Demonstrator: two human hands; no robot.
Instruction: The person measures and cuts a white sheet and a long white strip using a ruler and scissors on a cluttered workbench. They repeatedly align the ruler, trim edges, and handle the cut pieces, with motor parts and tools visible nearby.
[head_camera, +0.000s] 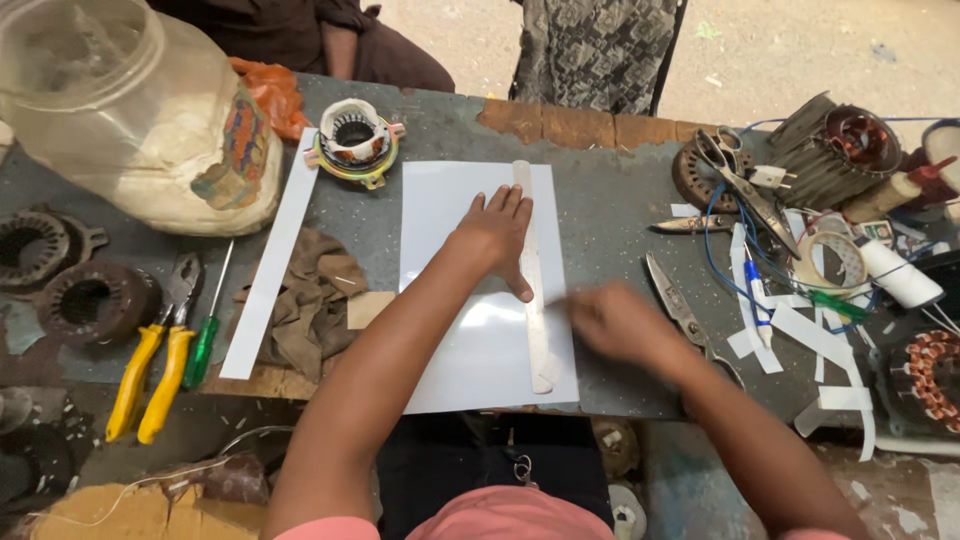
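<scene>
Left hand (495, 235) flat, fingers spread, pressing a metal ruler (533, 280) onto the white sheet (450, 330), probably to stop both from sliding. Right hand (615, 320) blurred just right of the ruler, at the sheet's edge; impossible to tell whether open or grasping anything. Scissors (680, 305) just beyond the right hand. Pliers (155, 370) and screwdriver (208, 345) far left of the left hand.

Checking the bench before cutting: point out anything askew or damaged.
The grey tabletop has its surface worn away to bare brown patches along the far edge. Loose white paper strips lie tangled with blue wire on the right. The long metal ruler lies slightly slanted on the white sheet.
</scene>
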